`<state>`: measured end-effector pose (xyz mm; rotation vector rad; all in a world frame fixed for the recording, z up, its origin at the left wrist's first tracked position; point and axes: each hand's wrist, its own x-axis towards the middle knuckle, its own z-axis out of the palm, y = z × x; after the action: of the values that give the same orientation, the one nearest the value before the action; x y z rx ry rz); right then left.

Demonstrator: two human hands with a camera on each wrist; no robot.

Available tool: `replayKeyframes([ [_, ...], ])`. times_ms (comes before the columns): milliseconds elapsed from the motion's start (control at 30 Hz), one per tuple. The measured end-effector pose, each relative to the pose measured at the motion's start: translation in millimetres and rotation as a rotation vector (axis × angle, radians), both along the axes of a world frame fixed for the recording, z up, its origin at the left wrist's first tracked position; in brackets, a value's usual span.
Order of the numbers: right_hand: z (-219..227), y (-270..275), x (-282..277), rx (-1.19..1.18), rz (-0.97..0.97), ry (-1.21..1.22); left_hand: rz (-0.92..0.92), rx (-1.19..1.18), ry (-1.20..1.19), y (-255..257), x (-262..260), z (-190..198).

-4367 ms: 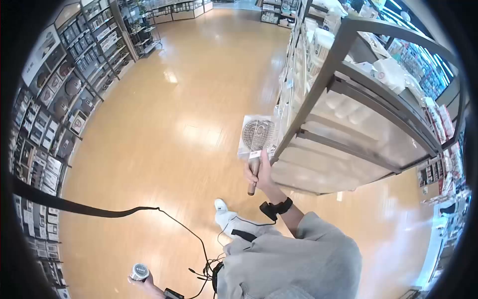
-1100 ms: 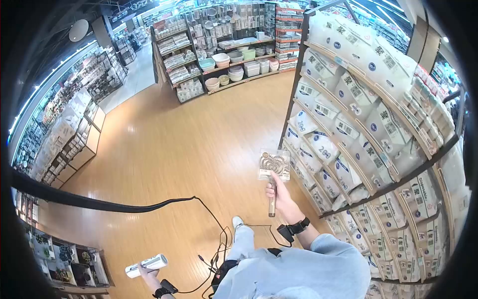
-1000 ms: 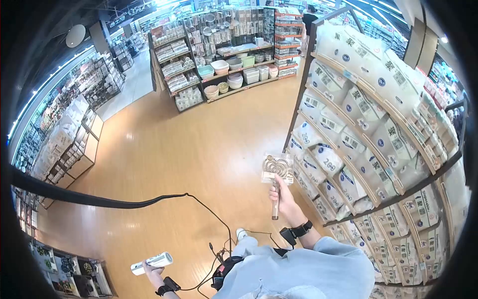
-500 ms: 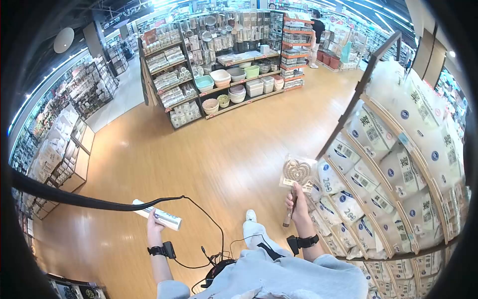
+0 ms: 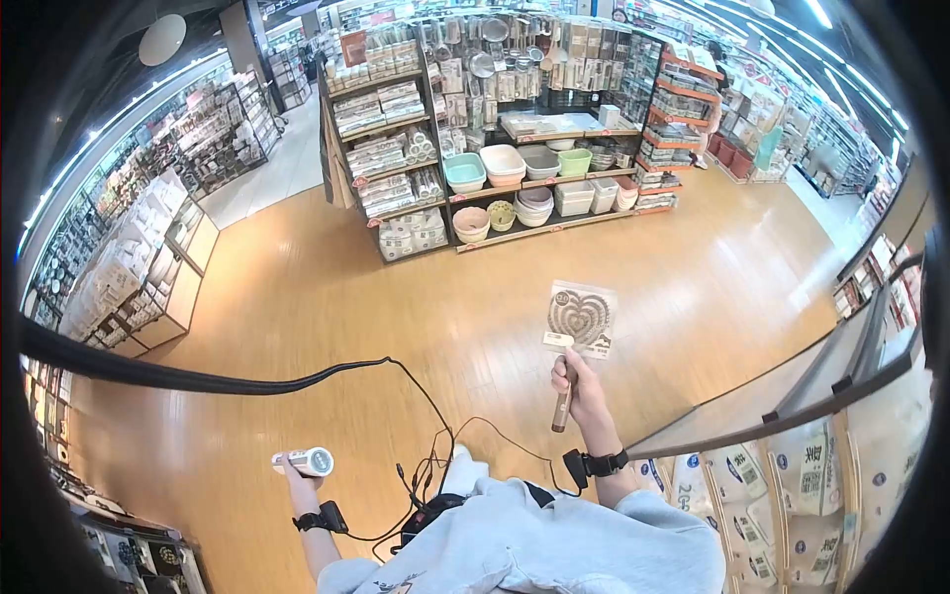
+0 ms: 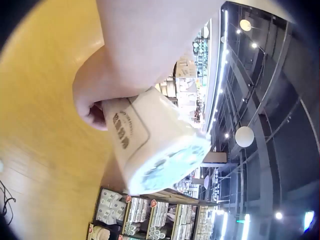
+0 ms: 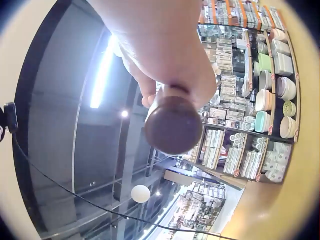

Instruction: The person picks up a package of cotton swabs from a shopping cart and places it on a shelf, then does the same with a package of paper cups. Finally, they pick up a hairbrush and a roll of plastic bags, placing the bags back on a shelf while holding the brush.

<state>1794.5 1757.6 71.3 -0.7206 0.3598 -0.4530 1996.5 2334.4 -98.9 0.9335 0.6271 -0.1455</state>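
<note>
My left hand [image 5: 301, 475] grips a white, plastic-wrapped roll [image 5: 318, 461] low at the left. In the left wrist view the fingers curl round the roll [image 6: 150, 135], whose shiny wrapped end faces the camera. My right hand [image 5: 586, 388] holds a brown handle [image 5: 563, 401] upright in the head view. A clear square package with a brown heart pattern [image 5: 582, 319] sits at the handle's top, with a pale label at its lower left. From the right wrist the handle's round brown end [image 7: 173, 125] shows below the hand [image 7: 160, 50]; the package is hidden there.
Ahead stands a shelf unit [image 5: 539, 188] with basins, baskets and hanging utensils. A rack of white packages [image 5: 792, 485] is close at my right. Low display shelves [image 5: 148, 287] stand at the left. A black cable [image 5: 327, 374] crosses in front of me above the wooden floor [image 5: 396, 317].
The rack of white packages has shifted to the lower right, and the shelf unit ahead has shifted right. The roll has turned its end towards the camera. Both hands keep their holds.
</note>
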Motion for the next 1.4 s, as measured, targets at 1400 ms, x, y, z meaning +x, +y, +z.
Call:
replayKeyframes([
  [1400,-25,-134,996,-0.218,0.662,0.136,0.43,0.072,-0.396,-189,674,116],
])
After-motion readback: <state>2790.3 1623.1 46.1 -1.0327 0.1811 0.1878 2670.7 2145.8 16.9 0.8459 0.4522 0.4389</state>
